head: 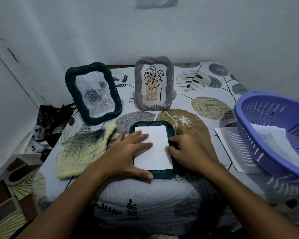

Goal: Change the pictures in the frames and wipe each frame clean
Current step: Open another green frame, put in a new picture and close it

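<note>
— What's the person got in front of them?

— A dark green frame (164, 175) lying flat, face down I'd say, on the worktop (214, 83), which has a leaf-print cloth over it. A white sheet (155, 149) lies on the back of it, inside the rim.

— And the hands?

— The left hand (128, 152) is spread flat, fingers straight, pressing on the left part of the white sheet, with the thumb reaching down to the frame's near edge. The right hand (188, 150) is at the frame's right edge, fingers curled onto the rim and the edge of the sheet. I'd call that a light grip on the frame, though I can't see the fingertips clearly.

— Where are the other frames?

— Two stand upright behind it. A second dark green one (91, 92) at the back left holds a grey rose drawing and leans back a bit. A grey frame (154, 85) is just to its right, with a line drawing of a leaf.

— Anything to wipe with?

— A yellow and grey knitted cloth (86, 149) lies flat just left of the left hand, touching nothing else that I can see.

— And to the right?

— A purple slotted basket (248, 135) with papers (269, 140) inside, resting partly on some loose printed sheets (231, 149).
</note>
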`<state>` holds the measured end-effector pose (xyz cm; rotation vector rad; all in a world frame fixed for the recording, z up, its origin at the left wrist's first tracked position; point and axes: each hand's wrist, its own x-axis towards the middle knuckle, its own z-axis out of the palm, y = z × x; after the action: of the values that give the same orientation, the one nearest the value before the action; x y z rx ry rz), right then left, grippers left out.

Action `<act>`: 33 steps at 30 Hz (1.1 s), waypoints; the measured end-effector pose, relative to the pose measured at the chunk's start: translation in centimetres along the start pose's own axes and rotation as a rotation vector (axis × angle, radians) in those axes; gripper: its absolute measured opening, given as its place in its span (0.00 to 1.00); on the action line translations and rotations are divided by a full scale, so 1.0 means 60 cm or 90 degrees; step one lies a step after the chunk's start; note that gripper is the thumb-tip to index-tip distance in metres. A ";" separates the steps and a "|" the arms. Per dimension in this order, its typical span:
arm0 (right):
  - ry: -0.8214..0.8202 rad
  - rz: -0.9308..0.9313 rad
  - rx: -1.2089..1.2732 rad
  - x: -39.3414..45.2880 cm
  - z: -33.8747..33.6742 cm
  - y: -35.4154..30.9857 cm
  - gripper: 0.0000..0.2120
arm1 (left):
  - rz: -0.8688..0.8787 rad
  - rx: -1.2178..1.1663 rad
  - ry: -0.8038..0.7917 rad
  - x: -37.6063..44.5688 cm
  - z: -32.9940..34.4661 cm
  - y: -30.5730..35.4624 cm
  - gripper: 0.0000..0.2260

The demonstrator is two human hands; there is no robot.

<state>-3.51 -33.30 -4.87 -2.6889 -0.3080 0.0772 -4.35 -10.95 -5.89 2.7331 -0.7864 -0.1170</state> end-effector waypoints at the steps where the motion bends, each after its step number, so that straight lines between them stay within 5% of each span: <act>1: -0.010 0.013 0.002 0.003 0.004 -0.002 0.16 | -0.002 -0.001 -0.017 -0.002 0.001 0.000 0.52; 5: -0.019 0.064 0.095 0.010 0.011 -0.012 0.12 | 0.014 0.013 -0.046 -0.005 0.005 -0.001 0.53; 12: 0.113 0.115 0.252 0.022 0.008 -0.011 0.07 | 0.011 0.005 -0.066 -0.003 0.002 0.004 0.52; 21: 0.144 0.122 0.253 0.023 0.000 -0.025 0.11 | 0.003 -0.033 -0.004 -0.004 0.001 0.005 0.49; 28: 0.114 0.174 0.553 0.015 -0.036 -0.020 0.10 | -0.142 -0.276 0.378 0.025 -0.011 0.018 0.26; 33: 0.067 0.209 0.698 0.008 -0.074 0.004 0.09 | -0.294 -0.755 0.250 0.052 -0.025 0.042 0.28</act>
<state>-2.54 -35.21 -0.95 -1.6151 0.1847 0.1488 -2.77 -14.27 -3.68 1.6428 0.0842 -0.0909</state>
